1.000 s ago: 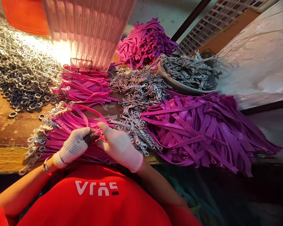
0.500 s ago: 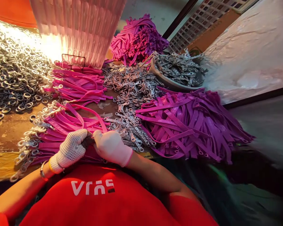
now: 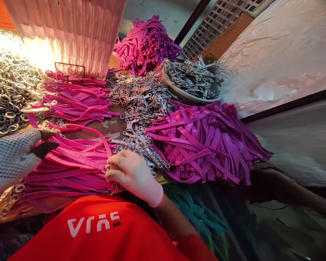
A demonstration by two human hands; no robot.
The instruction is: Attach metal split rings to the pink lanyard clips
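My left hand [image 3: 19,156], in a dotted glove with dark fingertips, is at the left beside the ringed ends of the near pink straps [image 3: 78,156]. Its thumb and forefinger are apart, and I see nothing between them. My right hand [image 3: 134,175], in a plain white glove, is closed at the right end of one pink strap [image 3: 97,135], which arches over the others. Small metal fittings show at these fingers, though the exact grip is partly hidden. Metal chain-like pieces [image 3: 138,139] lie just beyond my right hand.
Loose metal rings [image 3: 11,79] are heaped at the left. A second pink strap bundle [image 3: 78,96] lies behind the first. Purple straps [image 3: 206,141] are piled at the right, with more straps [image 3: 149,45] behind. A bowl [image 3: 179,95] holds metal pieces. A translucent corrugated sheet [image 3: 70,32] stands at the back.
My hands were together at the strap. My left hand has moved away to the left and opened, while my right hand stays near the strap end. The view has shifted slightly to the right.
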